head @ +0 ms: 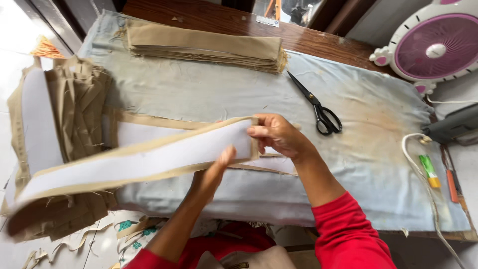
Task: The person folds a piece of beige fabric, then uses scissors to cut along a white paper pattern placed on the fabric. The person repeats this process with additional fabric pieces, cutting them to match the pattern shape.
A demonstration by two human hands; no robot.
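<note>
At the far left a heap of tan cut pieces (pixel 74 99) lies on the pale blue padded cloth (pixel 209 89) covering the table. A long tan strip with white lining (pixel 144 162) is lifted above that cloth, drooping toward the left. The left hand (pixel 214 172) sits under the strip, thumb pressed against its white face; the other fingers are hidden. The right hand (pixel 276 134) pinches the strip's end between thumb and fingers. A neat stack of tan strips (pixel 204 45) rests at the back, black scissors (pixel 318 109) just right of the hand, a pink fan (pixel 435 47) at the far right
</note>
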